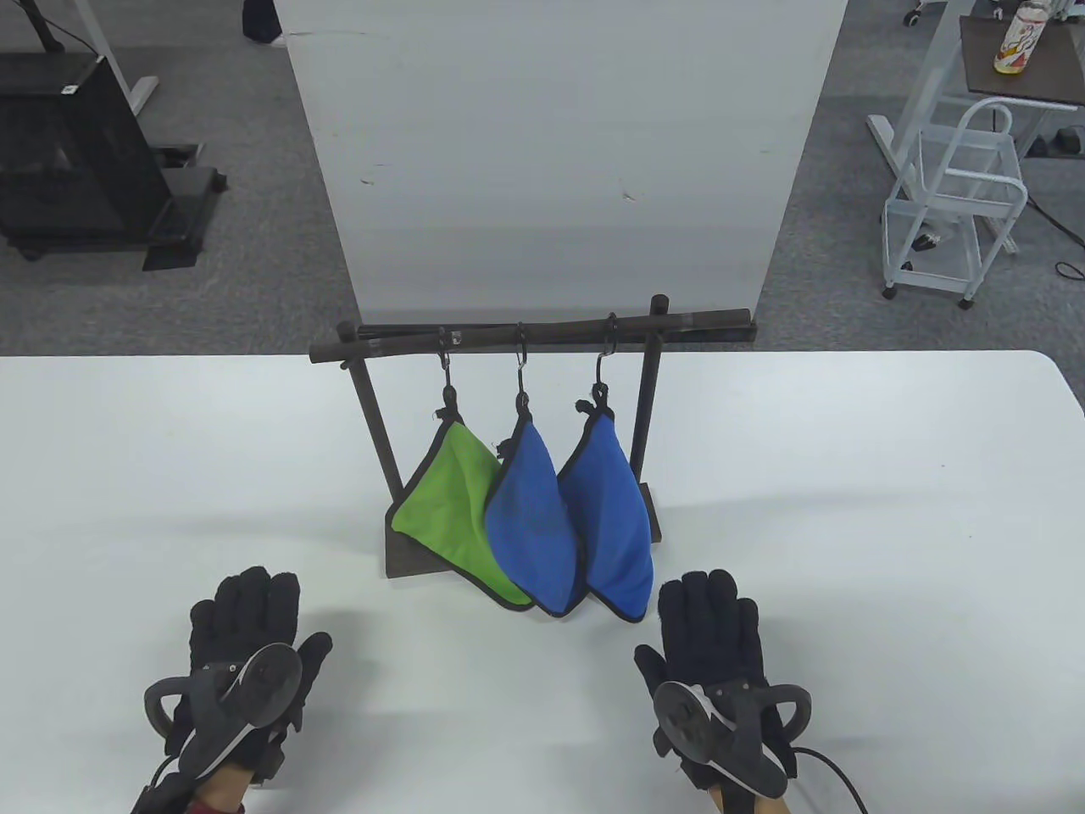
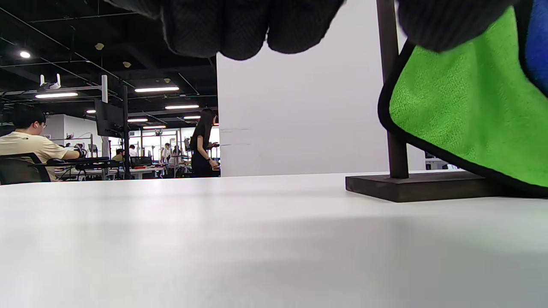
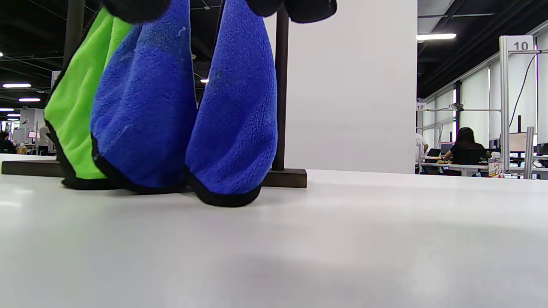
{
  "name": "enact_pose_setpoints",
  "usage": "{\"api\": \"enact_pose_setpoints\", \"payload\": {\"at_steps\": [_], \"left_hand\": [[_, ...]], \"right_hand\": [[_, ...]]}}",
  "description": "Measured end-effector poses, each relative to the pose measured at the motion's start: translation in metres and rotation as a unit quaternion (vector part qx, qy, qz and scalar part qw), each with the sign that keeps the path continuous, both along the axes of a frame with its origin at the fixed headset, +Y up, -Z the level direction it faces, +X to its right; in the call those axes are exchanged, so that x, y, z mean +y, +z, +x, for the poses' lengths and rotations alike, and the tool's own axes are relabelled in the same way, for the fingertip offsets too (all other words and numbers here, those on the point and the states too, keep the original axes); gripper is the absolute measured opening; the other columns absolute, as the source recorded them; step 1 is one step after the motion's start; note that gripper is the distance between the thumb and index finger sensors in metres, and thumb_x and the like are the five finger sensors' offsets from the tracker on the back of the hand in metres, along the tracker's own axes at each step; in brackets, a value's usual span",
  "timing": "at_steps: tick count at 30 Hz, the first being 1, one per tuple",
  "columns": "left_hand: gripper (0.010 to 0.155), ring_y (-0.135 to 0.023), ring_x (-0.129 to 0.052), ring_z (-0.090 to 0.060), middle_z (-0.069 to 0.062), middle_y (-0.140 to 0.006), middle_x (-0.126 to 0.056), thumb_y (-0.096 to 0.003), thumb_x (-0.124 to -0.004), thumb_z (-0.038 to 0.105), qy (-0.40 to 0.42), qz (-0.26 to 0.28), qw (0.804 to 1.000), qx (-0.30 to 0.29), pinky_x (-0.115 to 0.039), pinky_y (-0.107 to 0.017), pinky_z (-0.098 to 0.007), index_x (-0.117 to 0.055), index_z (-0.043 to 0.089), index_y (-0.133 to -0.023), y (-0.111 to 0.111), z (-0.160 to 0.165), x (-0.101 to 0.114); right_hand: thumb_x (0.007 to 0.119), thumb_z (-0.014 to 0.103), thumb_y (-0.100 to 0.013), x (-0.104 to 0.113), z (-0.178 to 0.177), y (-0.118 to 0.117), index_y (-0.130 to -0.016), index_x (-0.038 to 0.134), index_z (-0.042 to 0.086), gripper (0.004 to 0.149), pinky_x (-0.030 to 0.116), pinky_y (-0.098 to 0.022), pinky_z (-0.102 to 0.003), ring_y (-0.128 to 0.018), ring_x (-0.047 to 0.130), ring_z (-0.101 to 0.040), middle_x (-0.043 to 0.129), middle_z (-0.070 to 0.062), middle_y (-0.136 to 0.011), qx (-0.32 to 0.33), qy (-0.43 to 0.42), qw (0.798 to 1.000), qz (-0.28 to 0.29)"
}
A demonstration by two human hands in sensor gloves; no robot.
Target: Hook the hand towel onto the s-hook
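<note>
Both of our hands lie flat and spread on the white table [image 1: 848, 509], holding nothing: left hand [image 1: 242, 661] near the bottom left, right hand [image 1: 716, 670] near the bottom right. Between and beyond them we see a dark wooden rack [image 1: 525, 329] with three S-hooks; a green towel [image 1: 453, 509], a middle blue towel [image 1: 530, 526] and a right blue towel [image 1: 606, 517] each hang from one. Our left wrist view shows gloved fingertips [image 2: 239, 30] above the tabletop, the green towel's corner resting by the rack's base [image 2: 411, 186]. Our right wrist view shows all three towels' lower tips touching the table.
</note>
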State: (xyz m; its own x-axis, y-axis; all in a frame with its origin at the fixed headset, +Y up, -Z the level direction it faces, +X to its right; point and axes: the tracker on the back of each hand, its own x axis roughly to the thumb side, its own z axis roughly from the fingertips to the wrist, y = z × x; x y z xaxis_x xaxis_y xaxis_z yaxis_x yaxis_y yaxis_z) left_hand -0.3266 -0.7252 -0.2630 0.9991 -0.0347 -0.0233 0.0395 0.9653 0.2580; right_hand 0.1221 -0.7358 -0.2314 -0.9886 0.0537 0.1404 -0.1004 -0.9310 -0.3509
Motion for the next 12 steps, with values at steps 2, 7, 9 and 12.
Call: {"api": "enact_pose_setpoints", "payload": {"at_steps": [2,7,9,12], "left_hand": [[0.078,-0.107,-0.054,-0.038,-0.011,-0.115,-0.050,-0.0399,-0.065,0.064,0.000,0.000,1.000,-0.002,-0.042,-0.078,-0.056,-0.051,0.026,-0.106,0.0004,0.0011,-0.0004],[0.077,-0.107,-0.054,-0.038,-0.011,-0.115,-0.050,-0.0400,-0.065,0.064,0.003,0.000,1.000,-0.003,-0.042,-0.078,-0.056,-0.051,0.026,-0.106,0.0018,0.0033,-0.0002],[0.077,-0.107,-0.054,-0.038,-0.011,-0.115,-0.050,-0.0400,-0.065,0.064,0.003,-0.001,1.000,-0.004,-0.042,-0.078,-0.056,-0.051,0.026,-0.106,0.0017,0.0038,-0.0006],[0.077,-0.107,-0.054,-0.038,-0.011,-0.115,-0.050,-0.0400,-0.065,0.064,0.003,-0.006,1.000,-0.006,-0.041,-0.078,-0.056,-0.051,0.026,-0.106,0.0005,0.0050,-0.0016]], "right_hand": [[0.066,0.056,-0.048,0.0001,0.0006,0.0004,-0.107,0.047,0.019,0.072,0.040,-0.072,-0.056,-0.107,0.036,-0.042,0.045,-0.014,-0.115,-0.001,-0.001,1.000,0.000],[0.066,0.056,-0.048,-0.0003,-0.0006,0.0012,-0.107,0.047,0.019,0.072,0.041,-0.072,-0.056,-0.107,0.036,-0.041,0.045,-0.014,-0.115,0.003,-0.005,1.000,0.002],[0.066,0.056,-0.048,-0.0006,-0.0007,0.0014,-0.107,0.047,0.019,0.072,0.041,-0.072,-0.056,-0.107,0.035,-0.041,0.044,-0.014,-0.115,0.005,-0.006,1.000,0.000],[0.066,0.056,-0.048,-0.0009,-0.0004,0.0012,-0.107,0.047,0.019,0.072,0.041,-0.072,-0.056,-0.107,0.035,-0.041,0.044,-0.014,-0.115,0.006,-0.005,1.000,-0.001]]}}
